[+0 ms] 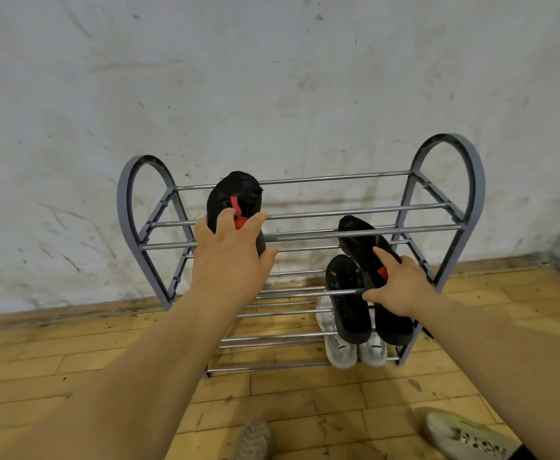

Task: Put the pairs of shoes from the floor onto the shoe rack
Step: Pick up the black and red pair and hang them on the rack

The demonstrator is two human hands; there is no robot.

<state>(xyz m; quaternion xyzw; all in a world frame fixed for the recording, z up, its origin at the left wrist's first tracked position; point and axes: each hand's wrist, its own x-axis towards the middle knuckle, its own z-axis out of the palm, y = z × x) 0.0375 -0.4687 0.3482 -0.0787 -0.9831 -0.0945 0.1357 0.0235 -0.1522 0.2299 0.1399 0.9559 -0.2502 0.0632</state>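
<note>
A grey shoe rack [444, 167] with chrome bars stands against the wall. My left hand [230, 257] grips a black shoe with red trim [234, 194] over the left of the top shelf. My right hand [401, 287] holds the matching black shoe with red trim [360, 237], tilted, its toe under the top shelf's front bar. A black pair [346, 300] rests on the middle shelf at the right, the right shoe half hidden by my hand. A white pair [341, 350] sits on the lowest shelf beneath it.
The stained white wall [272, 78] rises right behind the rack. Wooden plank floor [305, 403] lies in front. The toes of two shoes show at the bottom edge: a grey one [253, 439] and a white one [464, 436].
</note>
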